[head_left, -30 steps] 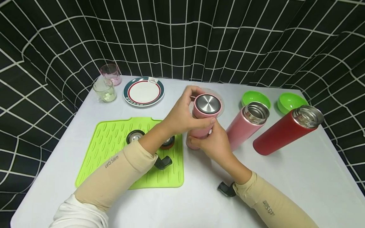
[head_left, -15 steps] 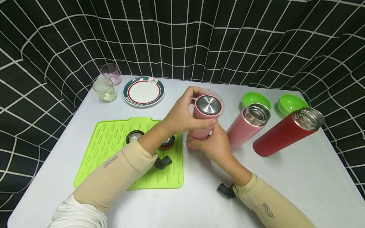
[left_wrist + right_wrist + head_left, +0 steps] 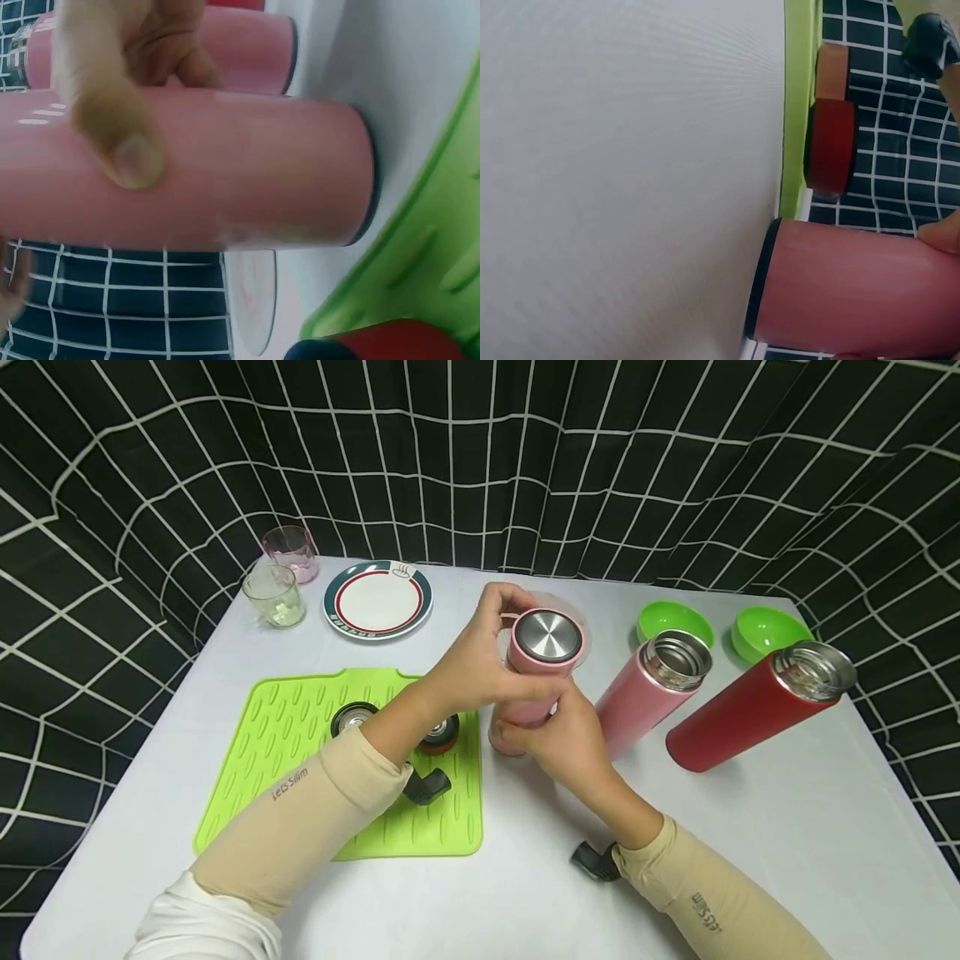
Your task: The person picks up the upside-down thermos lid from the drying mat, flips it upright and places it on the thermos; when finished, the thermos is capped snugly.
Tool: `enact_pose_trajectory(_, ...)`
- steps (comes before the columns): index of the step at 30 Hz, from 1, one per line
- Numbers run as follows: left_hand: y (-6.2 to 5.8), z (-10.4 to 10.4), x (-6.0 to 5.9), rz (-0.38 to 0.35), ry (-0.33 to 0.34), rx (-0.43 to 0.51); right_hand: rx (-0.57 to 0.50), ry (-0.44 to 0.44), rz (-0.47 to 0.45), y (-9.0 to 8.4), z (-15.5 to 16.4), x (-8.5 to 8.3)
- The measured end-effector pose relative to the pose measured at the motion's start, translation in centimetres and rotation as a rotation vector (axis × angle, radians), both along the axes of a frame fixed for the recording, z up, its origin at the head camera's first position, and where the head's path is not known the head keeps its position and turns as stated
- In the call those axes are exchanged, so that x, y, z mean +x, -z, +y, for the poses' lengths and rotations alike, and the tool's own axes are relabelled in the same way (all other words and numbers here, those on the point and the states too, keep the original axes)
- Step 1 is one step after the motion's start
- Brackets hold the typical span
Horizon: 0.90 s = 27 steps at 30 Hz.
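Note:
A pink thermos bottle [image 3: 517, 714] with a silver-topped lid [image 3: 549, 637] stands upright on the white table, between both hands. My left hand [image 3: 480, 664] holds its top, thumb across the near side and fingers round the far side. Lower down, my right hand [image 3: 566, 739] grips the body; in the left wrist view its thumb [image 3: 139, 161] presses along the pink side. Just right of it stands a second pink bottle [image 3: 645, 693] with an uncovered steel mouth. Farther right is a red bottle [image 3: 750, 710], also uncovered.
A green ridged mat [image 3: 277, 760] lies left, bearing a black-rimmed lid [image 3: 355, 718] and a red lid [image 3: 831, 146], partly behind my left arm. Farther back are a plate [image 3: 378, 600], a greenish glass [image 3: 274, 597], a pink glass [image 3: 291, 553] and two green bowls [image 3: 675, 622].
My left hand has shifted very slightly at the top of the bottle, its thumb tip now less visible. My right hand and the bottles stay in place.

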<state>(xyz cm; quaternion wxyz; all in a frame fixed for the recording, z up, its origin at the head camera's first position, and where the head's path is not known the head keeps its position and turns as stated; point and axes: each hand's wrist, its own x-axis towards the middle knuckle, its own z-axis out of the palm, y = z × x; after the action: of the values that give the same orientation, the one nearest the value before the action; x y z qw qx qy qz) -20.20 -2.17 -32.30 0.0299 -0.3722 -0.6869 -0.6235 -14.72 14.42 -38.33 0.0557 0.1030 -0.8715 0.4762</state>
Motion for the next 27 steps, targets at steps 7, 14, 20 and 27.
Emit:
enact_pose_trajectory(7, 0.02, -0.11, -0.15, -0.028, -0.002, -0.009, -0.027, -0.001, -0.028, -0.12, 0.02, -0.11)
enact_pose_trajectory(14, -0.03, -0.17, -0.13, -0.01, -0.03, -0.003, -0.004, 0.015, -0.041, -0.17, -0.01, -0.04)
enact_pose_trajectory(20, -0.01, -0.47, -0.47, -0.003, -0.017, 0.024, 0.001, 0.025, -0.061, -0.16, -0.15, 0.03)
enact_pose_trajectory(27, 0.26, -0.34, -0.34, 0.048, -0.073, 0.041, 0.005, 0.059, -0.077, -0.09, -0.27, 0.06)
